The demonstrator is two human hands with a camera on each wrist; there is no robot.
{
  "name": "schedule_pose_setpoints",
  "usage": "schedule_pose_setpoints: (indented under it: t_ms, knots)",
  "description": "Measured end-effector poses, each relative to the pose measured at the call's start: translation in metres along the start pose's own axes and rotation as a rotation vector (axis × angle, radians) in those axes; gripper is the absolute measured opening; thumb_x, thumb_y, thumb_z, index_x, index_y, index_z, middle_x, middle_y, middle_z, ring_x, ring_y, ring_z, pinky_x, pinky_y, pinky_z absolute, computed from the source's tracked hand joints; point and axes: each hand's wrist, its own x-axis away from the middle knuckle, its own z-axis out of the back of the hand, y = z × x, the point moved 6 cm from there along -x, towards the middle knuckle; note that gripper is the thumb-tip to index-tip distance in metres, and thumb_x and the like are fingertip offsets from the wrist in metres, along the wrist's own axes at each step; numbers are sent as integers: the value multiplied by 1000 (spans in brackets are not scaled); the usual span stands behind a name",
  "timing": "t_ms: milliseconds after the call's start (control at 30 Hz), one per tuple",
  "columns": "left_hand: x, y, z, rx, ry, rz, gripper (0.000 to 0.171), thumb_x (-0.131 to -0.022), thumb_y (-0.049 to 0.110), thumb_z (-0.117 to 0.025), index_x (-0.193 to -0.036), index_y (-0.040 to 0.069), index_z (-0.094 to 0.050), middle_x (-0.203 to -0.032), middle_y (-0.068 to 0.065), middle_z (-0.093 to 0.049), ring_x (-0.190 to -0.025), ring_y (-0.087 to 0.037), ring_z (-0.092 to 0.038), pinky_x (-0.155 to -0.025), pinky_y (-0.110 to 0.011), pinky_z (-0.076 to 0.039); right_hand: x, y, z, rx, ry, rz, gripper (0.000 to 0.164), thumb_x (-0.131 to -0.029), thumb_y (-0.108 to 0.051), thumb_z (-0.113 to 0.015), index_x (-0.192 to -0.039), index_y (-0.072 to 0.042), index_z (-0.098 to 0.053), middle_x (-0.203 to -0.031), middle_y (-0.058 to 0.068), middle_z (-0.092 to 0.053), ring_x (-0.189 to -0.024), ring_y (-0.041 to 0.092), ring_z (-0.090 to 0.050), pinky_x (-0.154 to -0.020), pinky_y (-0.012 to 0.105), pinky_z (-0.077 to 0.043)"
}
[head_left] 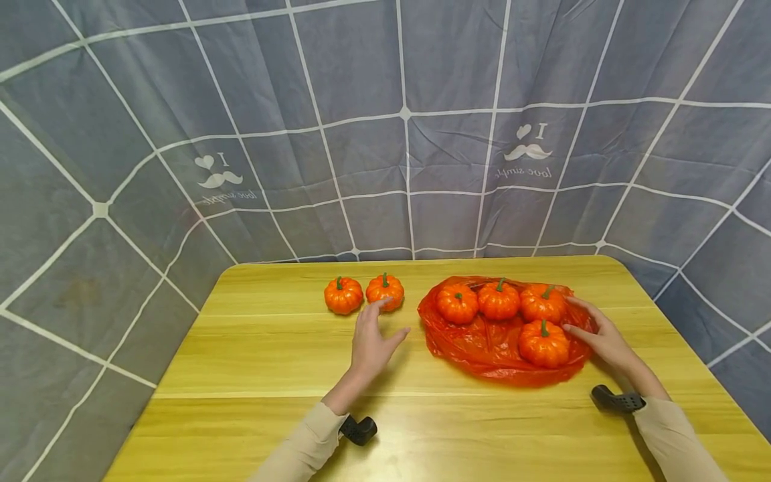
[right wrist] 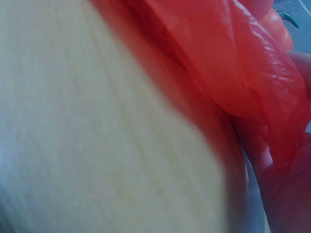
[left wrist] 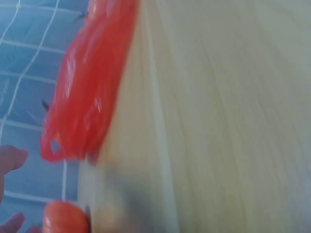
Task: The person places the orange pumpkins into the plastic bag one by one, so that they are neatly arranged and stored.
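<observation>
My left hand (head_left: 372,340), fingers and thumb spread, holds nothing and is just in front of two small orange pumpkins. Its fingertips overlap the nearer pumpkin (head_left: 385,292) in the head view; the other pumpkin (head_left: 343,296) sits to its left. A red plastic bag (head_left: 482,355) lies spread on the right, with several pumpkins resting on it. At the bag's right edge is my right hand (head_left: 605,338), fingers extended, thumb beside the front pumpkin (head_left: 544,344) and fingers by the back right pumpkin (head_left: 542,303). In the right wrist view, bag film (right wrist: 272,87) drapes against the palm.
Both hands are above a wooden table (head_left: 253,361). A grey-blue curtain (head_left: 373,154) with white lines hangs behind the table and along both sides. Each wrist wears a black device, such as the left one (head_left: 359,430).
</observation>
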Motion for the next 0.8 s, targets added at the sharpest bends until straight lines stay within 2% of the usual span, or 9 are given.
schedule_pose_setpoints:
  t_ms: [233,467,600,800]
  knots:
    - [-5,-32,25,5,91,26,58,-75,15,-80,-126,4,-55,-120,-19,-58,-107,-36,-52,-90,-44,-42,-1,4,0,-39,-12,-9,56,-93,-1,-57,-144,-18,-41,-138,-17,-41,-112,-18,-42,-89,0,-37]
    - [-12,-60,50,-6,206,48,55,-72,14,-82,-121,3,-59,-116,-20,-59,-105,-37,-51,-85,-41,-40,0,4,-2,-78,-23,-26,56,-94,-1,-56,-145,-16,-40,-138,-19,-39,-112,-17,-44,-88,1,-40]
    - [-15,-72,60,-27,257,61,57,-71,17,-83,-120,2,-59,-116,-21,-57,-106,-39,-51,-85,-43,-41,0,5,0,-43,-20,-43,57,-94,-3,-57,-146,-17,-38,-138,-19,-37,-111,-19,-41,-88,0,-38]
    - [-23,-84,72,-45,277,63,64,-71,19,-84,-124,0,-55,-122,-23,-53,-106,-42,-49,-89,-49,-40,-1,5,0,-3,-20,-62,57,-95,-7,-58,-147,-16,-37,-140,-21,-35,-111,-20,-37,-88,-1,-36]
